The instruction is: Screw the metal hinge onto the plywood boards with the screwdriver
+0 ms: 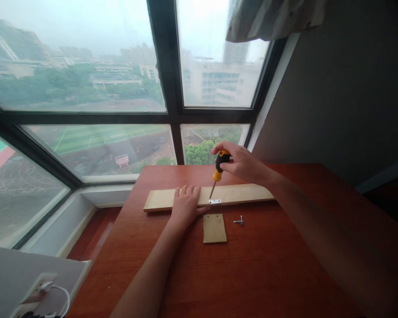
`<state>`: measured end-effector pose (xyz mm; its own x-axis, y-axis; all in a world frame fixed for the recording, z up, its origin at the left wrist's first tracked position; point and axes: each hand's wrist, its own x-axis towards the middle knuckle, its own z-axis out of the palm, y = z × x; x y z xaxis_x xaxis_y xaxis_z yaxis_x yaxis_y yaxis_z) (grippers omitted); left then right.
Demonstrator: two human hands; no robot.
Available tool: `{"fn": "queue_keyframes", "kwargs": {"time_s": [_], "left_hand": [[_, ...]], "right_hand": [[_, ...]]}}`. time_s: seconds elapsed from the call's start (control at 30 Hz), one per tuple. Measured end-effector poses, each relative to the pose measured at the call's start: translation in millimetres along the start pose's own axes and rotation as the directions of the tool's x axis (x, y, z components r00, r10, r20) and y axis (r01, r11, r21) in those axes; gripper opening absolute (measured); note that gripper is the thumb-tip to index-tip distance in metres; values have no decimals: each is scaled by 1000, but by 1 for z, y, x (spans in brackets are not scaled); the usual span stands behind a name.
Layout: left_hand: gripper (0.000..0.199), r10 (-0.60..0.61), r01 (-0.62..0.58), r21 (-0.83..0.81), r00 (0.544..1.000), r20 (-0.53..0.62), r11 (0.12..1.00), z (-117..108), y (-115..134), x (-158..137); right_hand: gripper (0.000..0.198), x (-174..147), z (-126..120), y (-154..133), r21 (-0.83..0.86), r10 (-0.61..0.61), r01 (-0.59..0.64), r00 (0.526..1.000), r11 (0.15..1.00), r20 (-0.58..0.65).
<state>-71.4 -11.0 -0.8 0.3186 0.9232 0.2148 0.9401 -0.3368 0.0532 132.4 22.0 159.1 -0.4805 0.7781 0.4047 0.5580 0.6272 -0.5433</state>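
A long pale wooden board (pixel 232 193) lies across the table. My left hand (pixel 185 203) holds it down, fingers reaching over its top to the far edge and thumb along the near edge. In my right hand (pixel 235 161) is a yellow and black screwdriver (pixel 218 170), gripped by its handle and tilted, shaft pointing down. Its tip meets the left end of a small silver metal hinge (pixel 215 202) at the board's near edge; any screw under the tip is too small to make out. Nearer me is a small wooden plate (pixel 214 229) with two holes along its far side.
A few silver screws (pixel 239 221) lie to the right of the small plate. The reddish-brown table (pixel 252 274) stands against large windows (pixel 86 150). A wall socket (pixel 40 287) with a white plug and cable is at lower left. A curtain (pixel 275 17) hangs above.
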Motion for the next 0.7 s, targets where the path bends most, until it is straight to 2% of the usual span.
{"fn": "queue_keyframes", "kwargs": {"time_s": [0.23,0.7], "left_hand": [[68,1,-1,6,1000,-1,1000,0,0,0],[70,3,-3,12,1000,2,1000,-1,-1,0]], "right_hand": [[29,-8,-9,3,-101,74,-80,996,992,-59],[30,-17,-8,15,-55,142,-145,988,988,-54]]}}
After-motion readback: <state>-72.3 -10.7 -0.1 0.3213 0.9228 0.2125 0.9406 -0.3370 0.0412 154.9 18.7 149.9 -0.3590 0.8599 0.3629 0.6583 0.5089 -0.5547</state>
